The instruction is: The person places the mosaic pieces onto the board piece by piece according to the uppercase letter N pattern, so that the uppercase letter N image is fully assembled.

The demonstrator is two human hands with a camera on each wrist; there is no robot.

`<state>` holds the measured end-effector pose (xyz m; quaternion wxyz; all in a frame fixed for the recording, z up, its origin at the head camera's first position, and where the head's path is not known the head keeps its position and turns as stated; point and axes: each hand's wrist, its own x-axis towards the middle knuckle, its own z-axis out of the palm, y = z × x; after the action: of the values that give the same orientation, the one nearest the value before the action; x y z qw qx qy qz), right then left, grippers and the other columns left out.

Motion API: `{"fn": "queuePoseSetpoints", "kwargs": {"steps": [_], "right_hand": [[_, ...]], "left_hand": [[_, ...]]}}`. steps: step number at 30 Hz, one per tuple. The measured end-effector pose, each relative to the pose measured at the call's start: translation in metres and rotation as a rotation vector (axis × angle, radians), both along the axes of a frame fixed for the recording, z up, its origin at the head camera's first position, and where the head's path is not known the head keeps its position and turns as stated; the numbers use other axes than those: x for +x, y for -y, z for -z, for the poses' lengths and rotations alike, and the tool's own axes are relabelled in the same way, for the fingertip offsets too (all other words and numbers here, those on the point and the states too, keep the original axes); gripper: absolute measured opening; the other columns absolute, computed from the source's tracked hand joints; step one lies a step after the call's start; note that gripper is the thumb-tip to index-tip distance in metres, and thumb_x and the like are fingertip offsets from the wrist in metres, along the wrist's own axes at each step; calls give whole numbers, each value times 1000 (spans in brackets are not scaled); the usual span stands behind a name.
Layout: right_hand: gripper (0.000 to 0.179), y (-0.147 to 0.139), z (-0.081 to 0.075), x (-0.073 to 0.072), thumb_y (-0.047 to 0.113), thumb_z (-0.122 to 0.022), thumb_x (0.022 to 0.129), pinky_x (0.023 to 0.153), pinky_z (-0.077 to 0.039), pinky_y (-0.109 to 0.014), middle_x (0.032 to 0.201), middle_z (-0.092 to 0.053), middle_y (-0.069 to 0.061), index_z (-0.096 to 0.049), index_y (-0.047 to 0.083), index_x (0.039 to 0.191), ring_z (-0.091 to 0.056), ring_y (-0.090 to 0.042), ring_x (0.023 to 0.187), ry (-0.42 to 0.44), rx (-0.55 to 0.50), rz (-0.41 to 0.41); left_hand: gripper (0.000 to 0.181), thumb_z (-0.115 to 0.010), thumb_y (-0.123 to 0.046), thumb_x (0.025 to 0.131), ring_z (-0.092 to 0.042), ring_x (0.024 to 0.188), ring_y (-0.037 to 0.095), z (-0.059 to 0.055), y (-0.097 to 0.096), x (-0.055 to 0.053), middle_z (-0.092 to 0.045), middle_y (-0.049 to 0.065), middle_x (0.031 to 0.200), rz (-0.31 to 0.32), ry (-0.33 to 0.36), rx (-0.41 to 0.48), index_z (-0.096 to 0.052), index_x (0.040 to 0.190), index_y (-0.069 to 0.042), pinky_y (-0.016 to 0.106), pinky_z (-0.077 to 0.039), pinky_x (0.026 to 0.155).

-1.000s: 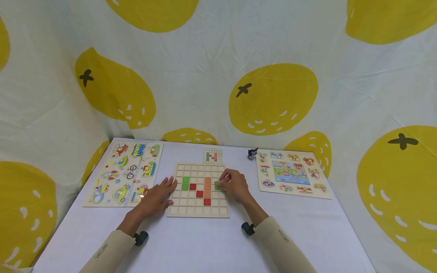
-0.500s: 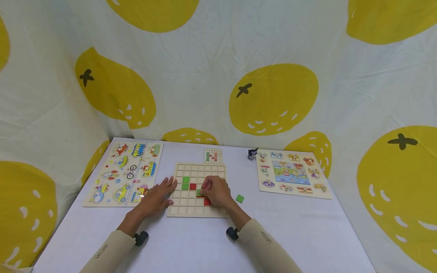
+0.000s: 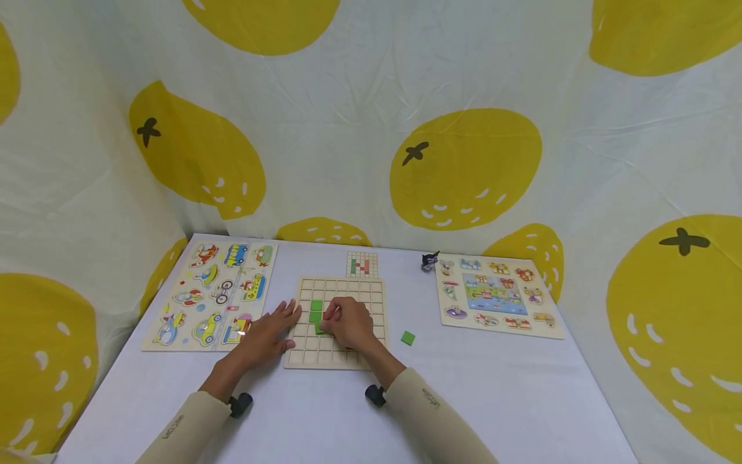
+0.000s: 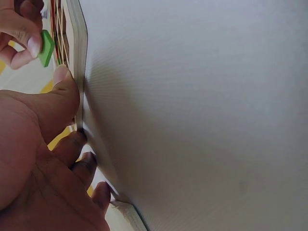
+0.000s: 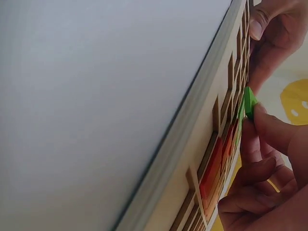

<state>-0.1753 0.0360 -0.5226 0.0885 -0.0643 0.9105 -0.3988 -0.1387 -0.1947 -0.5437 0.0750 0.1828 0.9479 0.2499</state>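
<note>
A wooden grid board [image 3: 301, 359] lies mid-table. My right hand [image 3: 351, 325] pinches a small green square tile [image 4: 46, 48] between thumb and finger, tilted just over the board's left-centre cells. Two green tiles [image 3: 315, 305] sit in cells right behind it. The hand hides the red and orange tiles in the head view; a red tile [image 5: 210, 175] shows in its cell in the right wrist view. My left hand [image 3: 263, 338] rests at the board's left edge, its thumb [image 4: 65, 89] against the rim and its fingers extended.
One loose green tile [image 3: 408, 338] lies right of the board. Behind the board is a small pattern card [image 3: 362, 264]. A vehicle puzzle [image 3: 194, 316] lies left, another picture puzzle [image 3: 495, 293] right, beside a small black figure [image 3: 429, 260]. Lemon-print cloth [image 3: 336, 161] walls the table.
My right hand has brought the green tile leftward from the board's right side to near the green tiles. A loose green tile, hidden earlier, shows on the table. The left hand stays put.
</note>
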Motion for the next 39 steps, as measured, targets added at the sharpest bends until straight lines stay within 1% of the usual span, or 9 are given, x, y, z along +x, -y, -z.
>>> {"fn": "queuePoseSetpoints", "kwargs": {"steps": [8,14,17,20,24,28,32,35,39], "right_hand": [[28,17,6,0,30,-91,84,58,-43,-31,65,-64,9,-66,23,73,-59,-10,63,16,100,3],[25,22,3,3,30,-91,85,58,-44,-30,71,-64,12,-68,25,73,-58,-7,67,-47,158,-23],[19,18,1,6,27,-91,84,58,-45,-29,72,-65,12,-73,25,76,-59,-7,68,-61,134,-26],[14,10,0,9,24,-90,83,59,-45,-26,72,-67,11,-77,24,82,-60,-5,68,-60,81,-12],[13,-8,1,17,23,-90,84,60,-44,-24,73,-68,11,-79,20,90,-60,-5,70,-73,22,15],[17,-32,-2,28,20,-90,84,61,-46,-26,78,-70,9,-79,18,96,-62,-8,72,-75,6,70],[21,-59,-6,38,20,-92,83,68,-45,-30,83,-70,6,-80,18,99,-60,-13,79,-52,30,175],[24,-83,-6,43,20,-92,83,72,-43,-32,90,-71,3,-79,19,103,-59,-17,83,-44,82,261],[30,-114,-2,48,18,-90,82,75,-47,-36,101,-72,-2,-79,17,110,-62,-21,90,-47,185,351]], "left_hand": [[80,-77,-20,97,-22,163,43,-2,1,0,-28,17,174,17,-4,-2,-37,165,-8,69,-24,128],[79,-77,-18,97,-25,162,44,-1,4,0,-29,19,174,23,-20,11,-38,164,-6,71,-25,127],[78,-76,-18,97,-25,162,45,2,4,-1,-29,19,173,33,-25,17,-39,164,-5,72,-26,126],[79,-77,-19,97,-24,162,45,4,4,-2,-29,19,174,37,-21,10,-38,164,-6,72,-25,127],[81,-77,-22,97,-21,164,42,6,3,-3,-26,16,175,21,1,-3,-36,165,-9,70,-23,129],[82,-77,-23,97,-20,165,40,7,3,-2,-25,14,176,10,14,-11,-35,166,-11,68,-22,130],[82,-78,-21,96,-20,164,41,7,3,-2,-26,14,176,7,8,-15,-36,166,-10,68,-23,129],[82,-77,-21,97,-20,164,41,6,3,-1,-26,15,176,7,8,-10,-35,166,-10,68,-23,129],[81,-77,-21,97,-20,165,41,4,3,0,-26,15,176,6,10,2,-35,166,-9,68,-22,130]]}}
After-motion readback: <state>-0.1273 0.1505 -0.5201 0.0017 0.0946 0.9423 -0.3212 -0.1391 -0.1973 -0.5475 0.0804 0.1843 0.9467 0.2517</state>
